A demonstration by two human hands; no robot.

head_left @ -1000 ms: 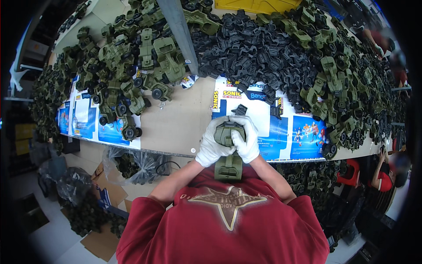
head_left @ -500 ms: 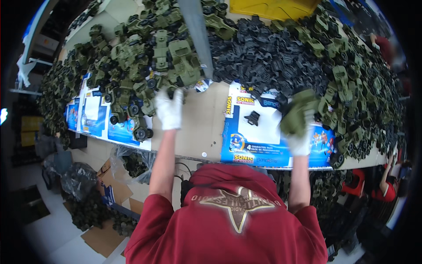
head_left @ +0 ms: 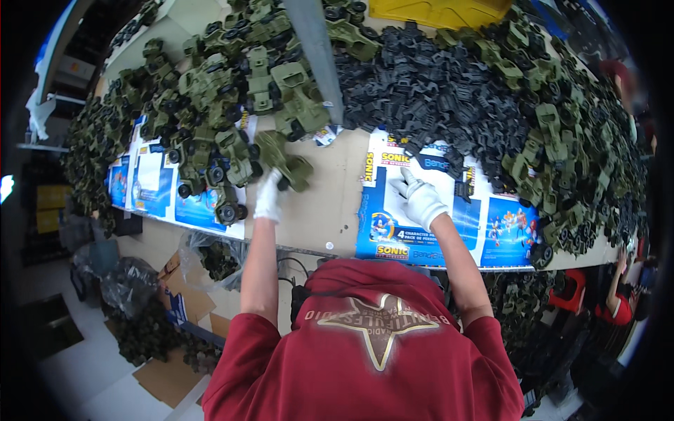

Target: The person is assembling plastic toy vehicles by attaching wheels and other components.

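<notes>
Olive-green toy vehicle (head_left: 284, 160) at front edge of left-hand heap, on bare cardboard strip of counter (head_left: 330, 203), touched by gloved left hand (head_left: 267, 196). Head view only. Left grip: fingers laid against vehicle's near end, closure around it not discernible. Right hand (head_left: 422, 198), gloved, fingers spread and holding nothing, resting flat on blue printed card (head_left: 393, 224) just below pile of black plastic parts (head_left: 428, 91). Green bodies (head_left: 210, 84) heaped left, black parts centre, more green pieces (head_left: 562, 147) right: sorted by kind, each within arm's reach. Grey bar (head_left: 316, 49) dividing the heaps. Yellow bin (head_left: 442, 10) at far edge, contents hidden. Clear bag (head_left: 210, 256) below counter edge, holding dark parts.
</notes>
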